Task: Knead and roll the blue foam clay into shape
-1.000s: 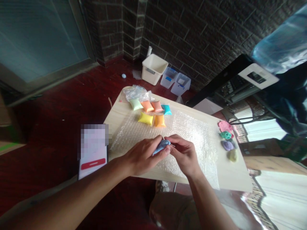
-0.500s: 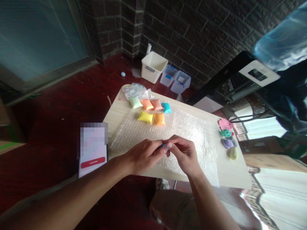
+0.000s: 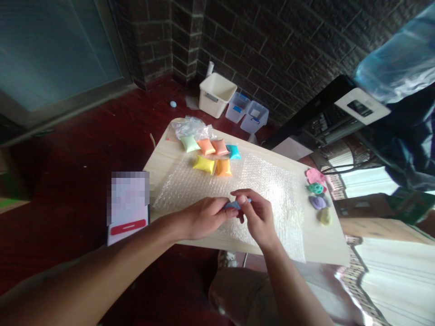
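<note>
A small piece of blue modelling clay (image 3: 232, 205) is pinched between my two hands, above a sheet of bubble wrap (image 3: 190, 185). My left hand (image 3: 204, 218) grips its left end between thumb and fingers. On its right end, my right hand (image 3: 256, 215) presses with the thumb, the fingers curled behind. Beyond the hands lie soft packets of clay: a yellow packet (image 3: 204, 164), an orange packet (image 3: 224, 167), a blue packet (image 3: 234, 151), a pale green packet (image 3: 190, 143) and two salmon-coloured packets (image 3: 206, 146). Fingers cover part of the blue clay.
Shaped pieces in pink (image 3: 316, 176), green (image 3: 315, 188), purple (image 3: 318, 202) and pale yellow (image 3: 325, 216) line the table's right end. Crumpled clear plastic (image 3: 192, 128) lies at the far left corner. A phone-like screen (image 3: 127, 213) stands at the left edge. Bins (image 3: 216, 97) stand on the floor behind.
My right fingers have lifted and shifted along the blue clay, so more of it shows between the hands. The whole view has moved slightly.
</note>
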Demonstrator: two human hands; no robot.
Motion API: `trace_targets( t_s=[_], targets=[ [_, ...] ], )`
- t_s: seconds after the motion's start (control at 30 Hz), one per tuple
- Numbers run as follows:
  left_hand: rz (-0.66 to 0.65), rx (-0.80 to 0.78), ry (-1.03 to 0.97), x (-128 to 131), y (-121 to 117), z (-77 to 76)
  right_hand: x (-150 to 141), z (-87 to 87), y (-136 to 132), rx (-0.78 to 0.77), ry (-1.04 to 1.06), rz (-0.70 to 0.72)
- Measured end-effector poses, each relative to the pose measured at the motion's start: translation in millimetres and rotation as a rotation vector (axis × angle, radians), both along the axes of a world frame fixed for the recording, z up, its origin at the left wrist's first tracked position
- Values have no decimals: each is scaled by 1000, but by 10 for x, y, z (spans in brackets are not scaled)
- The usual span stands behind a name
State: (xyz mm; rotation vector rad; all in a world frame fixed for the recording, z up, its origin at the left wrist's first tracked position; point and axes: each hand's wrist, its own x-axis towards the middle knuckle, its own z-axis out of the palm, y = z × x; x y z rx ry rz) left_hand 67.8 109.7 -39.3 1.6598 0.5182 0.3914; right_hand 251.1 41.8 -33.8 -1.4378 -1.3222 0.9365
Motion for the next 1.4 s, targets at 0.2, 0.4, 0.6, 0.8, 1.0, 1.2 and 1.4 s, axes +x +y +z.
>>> trace_targets(
  t_s=[0.2, 0.4, 0.6, 0.8, 1.0, 1.2, 1.4],
  targets=[
    [-20, -191, 60, 39, -39, 0, 53, 56, -14, 91, -425, 27],
    [152, -492, 92, 131, 6, -96, 14, 95, -21, 95, -501, 162],
    [94, -546, 147, 172, -46, -137, -19, 66, -41, 161, -603, 97],
    [246, -563, 21, 268, -122, -172, -105, -31, 11, 86, -149, -209],
    [496, -470, -320, 429, -301, -176, -392, -90, 89, -30, 247, -210],
    [578, -736, -601, 555, -484, 19, -572, 43, 51, 93, 198, -205],
    [713, -753, -670, 411, -383, 353, -844, 319, -203, 133, 184, -56]
  ],
)
